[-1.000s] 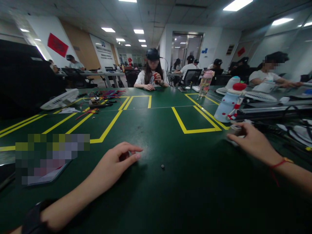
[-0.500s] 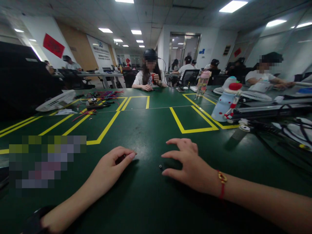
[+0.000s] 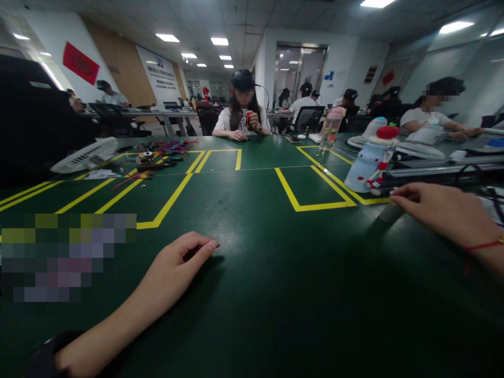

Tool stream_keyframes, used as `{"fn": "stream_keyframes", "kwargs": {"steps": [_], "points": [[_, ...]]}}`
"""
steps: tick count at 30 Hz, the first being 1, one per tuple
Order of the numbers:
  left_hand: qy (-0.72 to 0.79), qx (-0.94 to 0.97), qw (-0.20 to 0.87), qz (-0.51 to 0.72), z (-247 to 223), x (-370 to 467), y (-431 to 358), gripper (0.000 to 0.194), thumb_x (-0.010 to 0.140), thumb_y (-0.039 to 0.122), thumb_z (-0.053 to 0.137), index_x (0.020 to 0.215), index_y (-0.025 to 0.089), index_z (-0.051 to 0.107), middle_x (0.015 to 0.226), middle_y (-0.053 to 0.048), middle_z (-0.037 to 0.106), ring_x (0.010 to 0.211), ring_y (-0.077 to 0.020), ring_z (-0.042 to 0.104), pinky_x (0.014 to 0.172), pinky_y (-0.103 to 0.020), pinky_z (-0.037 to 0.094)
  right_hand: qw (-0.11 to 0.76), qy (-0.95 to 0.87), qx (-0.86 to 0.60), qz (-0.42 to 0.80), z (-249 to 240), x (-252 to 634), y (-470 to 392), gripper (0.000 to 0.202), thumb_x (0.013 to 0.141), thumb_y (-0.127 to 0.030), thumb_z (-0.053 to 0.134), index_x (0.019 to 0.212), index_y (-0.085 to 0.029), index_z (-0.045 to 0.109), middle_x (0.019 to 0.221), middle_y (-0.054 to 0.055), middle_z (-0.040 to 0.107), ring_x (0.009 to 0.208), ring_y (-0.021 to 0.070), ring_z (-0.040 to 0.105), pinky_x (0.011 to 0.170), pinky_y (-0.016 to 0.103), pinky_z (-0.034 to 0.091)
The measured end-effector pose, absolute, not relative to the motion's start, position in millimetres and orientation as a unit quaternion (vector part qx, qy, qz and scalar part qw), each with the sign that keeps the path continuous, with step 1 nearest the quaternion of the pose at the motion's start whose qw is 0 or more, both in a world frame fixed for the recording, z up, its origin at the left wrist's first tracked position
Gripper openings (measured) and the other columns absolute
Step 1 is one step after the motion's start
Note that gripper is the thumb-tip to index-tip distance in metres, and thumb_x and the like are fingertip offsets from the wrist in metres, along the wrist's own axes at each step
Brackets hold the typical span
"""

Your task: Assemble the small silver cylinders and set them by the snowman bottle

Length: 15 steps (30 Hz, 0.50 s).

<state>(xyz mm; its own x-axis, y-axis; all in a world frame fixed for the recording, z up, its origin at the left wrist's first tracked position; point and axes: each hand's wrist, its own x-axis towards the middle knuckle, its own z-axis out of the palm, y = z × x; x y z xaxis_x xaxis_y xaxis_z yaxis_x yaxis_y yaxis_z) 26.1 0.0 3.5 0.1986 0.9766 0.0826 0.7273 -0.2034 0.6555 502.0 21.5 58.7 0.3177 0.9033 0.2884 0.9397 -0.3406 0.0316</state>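
My left hand point(image 3: 183, 262) rests on the green table point(image 3: 252, 304), its thumb and forefinger pressed together. What they hold, if anything, cannot be made out. At the right, my right hand point(image 3: 444, 210) is over a small grey cylindrical container point(image 3: 390, 213), with fingertips pinched close above its top. The fingers and the angle hide whatever may be between them. The top of the container is mostly covered by the hand.
A blue bottle point(image 3: 362, 165) with a red top and a clear pink-lidded bottle point(image 3: 331, 128) stand at the right. Wires point(image 3: 173, 147) and a white fan point(image 3: 84, 155) lie at the left. A co-worker point(image 3: 242, 113) sits opposite. Yellow tape point(image 3: 326, 207) marks the tabletop.
My right hand has moved right, from mid-table to the grey container, and its fingers have closed. The tiny dark ring-like piece beside it is gone from the table. My left hand stays put.
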Motion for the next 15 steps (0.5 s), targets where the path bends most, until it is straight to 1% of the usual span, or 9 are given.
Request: {"fn": "stream_keyframes", "kwargs": {"steps": [2,4,6,10,15], "points": [[0.584,0.731,0.249,0.25,3,25,-1,0.033,0.088,0.052,0.049,0.091,0.026,0.069,0.087,-0.002,0.07,0.081,-0.0219,0.062,0.072,-0.031,0.047,0.061,-0.549,-0.829,-0.08,59,519,23,0.037,0.081,-0.045,0.056,0.1,-0.017,0.071,0.093,0.011,0.068,0.079,0.0195,0.056,0.07,0.032,0.036],[0.588,0.729,0.251,0.247,3,24,-1,0.034,0.088,0.053,0.048,0.092,0.026,0.069,0.088,-0.001,0.07,0.081,-0.0219,0.063,0.072,-0.031,0.047,0.074,-0.557,-0.823,-0.081,59,524,23,0.04,0.082,-0.046,0.054,0.099,-0.015,0.071,0.091,0.012,0.068,0.076,0.0171,0.055,0.069,0.031,0.036],[0.59,0.728,0.249,0.245,3,23,-1,0.035,0.088,0.054,0.048,0.092,0.027,0.069,0.088,-0.001,0.07,0.081,-0.0218,0.063,0.072,-0.031,0.046,0.084,-0.552,-0.825,-0.086,59,524,23,0.04,0.081,-0.046,0.055,0.099,-0.014,0.072,0.092,0.013,0.068,0.076,0.0172,0.056,0.07,0.031,0.036],[0.591,0.73,0.242,0.246,4,24,-3,0.034,0.088,0.053,0.048,0.091,0.027,0.07,0.089,-0.001,0.07,0.082,-0.0217,0.063,0.07,-0.03,0.046,0.097,-0.54,-0.834,-0.05,60,525,24,0.041,0.079,-0.047,0.058,0.101,-0.016,0.072,0.095,0.011,0.068,0.08,0.0175,0.056,0.073,0.031,0.037],[0.586,0.734,0.244,0.243,5,25,-4,0.034,0.089,0.052,0.047,0.093,0.027,0.07,0.09,-0.001,0.07,0.083,-0.0212,0.064,0.073,-0.03,0.047,0.114,-0.527,-0.842,-0.018,63,535,24,0.048,0.077,-0.055,0.057,0.101,-0.016,0.072,0.092,0.01,0.068,0.081,0.017,0.057,0.073,0.031,0.037]]}}
